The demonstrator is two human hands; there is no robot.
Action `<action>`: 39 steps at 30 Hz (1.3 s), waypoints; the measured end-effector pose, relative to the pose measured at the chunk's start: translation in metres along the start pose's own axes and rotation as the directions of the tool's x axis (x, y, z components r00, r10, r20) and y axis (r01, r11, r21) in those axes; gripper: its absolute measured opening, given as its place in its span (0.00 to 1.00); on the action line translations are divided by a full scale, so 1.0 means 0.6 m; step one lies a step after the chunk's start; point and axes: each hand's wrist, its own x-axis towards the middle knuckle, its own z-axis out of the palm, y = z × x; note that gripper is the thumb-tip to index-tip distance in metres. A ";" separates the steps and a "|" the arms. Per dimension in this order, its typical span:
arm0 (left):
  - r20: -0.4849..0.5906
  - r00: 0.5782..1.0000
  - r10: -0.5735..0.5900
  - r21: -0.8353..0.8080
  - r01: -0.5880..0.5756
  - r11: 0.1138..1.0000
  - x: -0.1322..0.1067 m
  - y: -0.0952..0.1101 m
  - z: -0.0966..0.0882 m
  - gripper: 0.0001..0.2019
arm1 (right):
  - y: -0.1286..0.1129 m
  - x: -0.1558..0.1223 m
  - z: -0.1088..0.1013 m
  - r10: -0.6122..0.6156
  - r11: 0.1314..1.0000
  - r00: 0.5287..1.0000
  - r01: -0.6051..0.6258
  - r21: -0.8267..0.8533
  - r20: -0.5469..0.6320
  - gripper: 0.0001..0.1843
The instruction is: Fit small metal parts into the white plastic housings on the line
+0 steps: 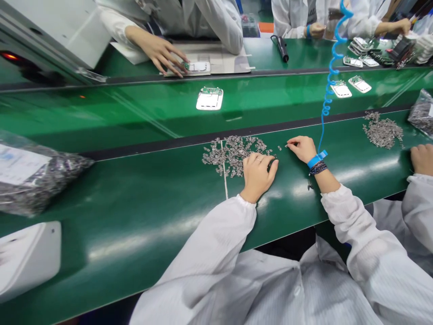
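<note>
A loose pile of small metal parts (pixel 237 151) lies on the green bench across a white line. My left hand (pixel 259 174) rests at the near right edge of this pile, its fingers bent over the parts and its thumb held apart. Just to the right, my right hand (pixel 302 148) pinches one small metal part (pixel 287 145) between thumb and fingertips, low over the bench. A single loose part (pixel 279 148) lies between the two hands. Around my right wrist is a blue wrist strap (pixel 317 158), tied to a coiled blue cord (pixel 328 90).
Beyond the bench runs a green conveyor belt (pixel 142 106) carrying a white device shell (pixel 209 99). A bag of parts (pixel 40 176) and a white box (pixel 30 257) stand left. Another pile (pixel 382 131) lies right, near a neighbour's hand (pixel 422 159). Co-workers sit opposite.
</note>
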 end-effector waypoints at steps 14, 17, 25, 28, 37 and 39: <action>0.038 0.999 0.021 0.057 -0.023 0.998 0.000 0.003 0.001 0.08 | -0.022 -0.016 0.001 -0.116 0.968 0.988 0.136 -0.212 0.103 0.11; 0.044 0.999 0.010 0.063 -0.013 0.998 0.000 0.003 0.001 0.09 | -0.022 -0.017 0.005 -0.129 0.960 0.985 0.152 -0.235 0.111 0.11; 0.056 0.998 -0.011 0.055 0.008 0.998 -0.001 0.004 -0.001 0.09 | -0.023 -0.018 -0.002 -0.121 0.966 0.986 0.144 -0.217 0.115 0.14; 0.050 0.999 -0.007 0.054 0.004 0.999 -0.002 0.004 -0.001 0.09 | -0.022 -0.016 0.000 -0.108 0.965 0.988 0.130 -0.229 0.107 0.11; 0.064 0.998 -0.018 0.053 0.015 0.998 -0.001 0.004 -0.002 0.09 | -0.025 -0.016 0.003 -0.098 0.964 0.987 0.126 -0.234 0.131 0.12; 0.059 0.998 -0.012 0.059 0.009 0.998 -0.002 0.004 -0.001 0.09 | -0.029 -0.018 0.000 -0.097 0.969 0.984 0.127 -0.211 0.147 0.12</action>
